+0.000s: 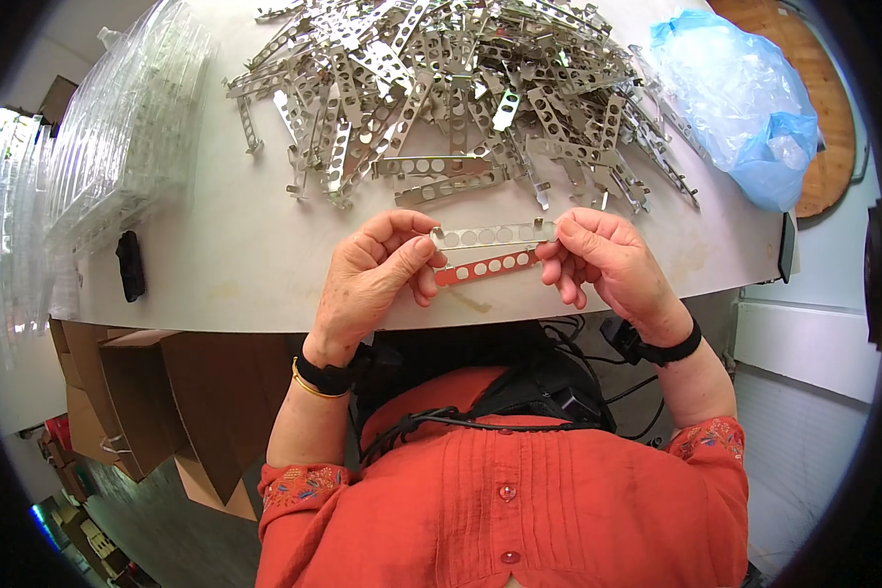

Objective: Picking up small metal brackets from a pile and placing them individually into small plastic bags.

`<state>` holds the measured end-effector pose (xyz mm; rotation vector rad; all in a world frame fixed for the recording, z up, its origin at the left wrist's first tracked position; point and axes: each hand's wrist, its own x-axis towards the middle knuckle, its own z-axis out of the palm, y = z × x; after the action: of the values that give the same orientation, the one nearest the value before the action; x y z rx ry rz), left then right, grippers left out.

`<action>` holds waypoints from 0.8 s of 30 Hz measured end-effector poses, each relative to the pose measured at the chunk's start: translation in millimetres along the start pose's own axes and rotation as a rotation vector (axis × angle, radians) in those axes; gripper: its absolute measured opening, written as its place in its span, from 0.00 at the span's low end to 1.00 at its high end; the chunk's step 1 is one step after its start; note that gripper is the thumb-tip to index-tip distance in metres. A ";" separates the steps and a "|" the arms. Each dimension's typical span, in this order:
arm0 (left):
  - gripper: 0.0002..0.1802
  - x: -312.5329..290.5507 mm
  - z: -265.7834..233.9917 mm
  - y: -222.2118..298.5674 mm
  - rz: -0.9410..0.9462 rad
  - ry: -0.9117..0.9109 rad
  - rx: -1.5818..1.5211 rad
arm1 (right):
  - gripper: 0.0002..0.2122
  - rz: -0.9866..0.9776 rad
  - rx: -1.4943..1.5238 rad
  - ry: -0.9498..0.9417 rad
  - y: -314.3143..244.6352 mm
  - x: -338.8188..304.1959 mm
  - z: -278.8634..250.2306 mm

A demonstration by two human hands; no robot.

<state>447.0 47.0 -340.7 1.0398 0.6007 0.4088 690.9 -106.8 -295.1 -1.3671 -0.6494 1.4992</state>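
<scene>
I hold two flat perforated metal strips [490, 236] level between both hands, above the near edge of a pale table [235, 265]. My left hand [372, 279] pinches their left ends and my right hand [598, 257] pinches the right ends. The lower strip [485, 268] reflects the orange of my shirt. Both strips have a row of round holes. A big heap of similar metal strips [461, 88] lies on the table just beyond my hands.
A blue plastic bag [745, 98] lies at the table's far right. Stacked clear plastic trays [118, 137] stand at the left, with a small black object [130, 265] near them. Flattened cardboard boxes [176, 392] lean below the table at left. Cables hang under the table edge.
</scene>
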 end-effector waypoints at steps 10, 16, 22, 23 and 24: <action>0.14 -8.6 8.9 4.8 0.027 0.005 0.061 | 0.18 -0.053 -0.061 0.019 -2.2 -7.1 3.5; 0.10 -16.8 27.1 21.6 0.100 -0.065 0.065 | 0.18 -0.194 -0.030 0.031 -19.6 -27.9 8.3; 0.08 -25.1 51.3 29.1 0.067 -0.128 -0.143 | 0.14 -0.384 -0.003 -0.012 -24.5 -48.7 7.5; 0.08 -27.3 56.0 28.3 0.048 -0.152 -0.195 | 0.14 -0.401 -0.053 0.007 -22.0 -49.8 9.5; 0.08 -29.9 59.8 25.1 0.018 -0.184 -0.198 | 0.14 -0.416 -0.103 0.023 -20.0 -51.5 11.2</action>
<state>461.3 0.7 -288.3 0.8820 0.3784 0.3762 681.1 -142.8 -252.9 -1.2302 -0.9427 1.1282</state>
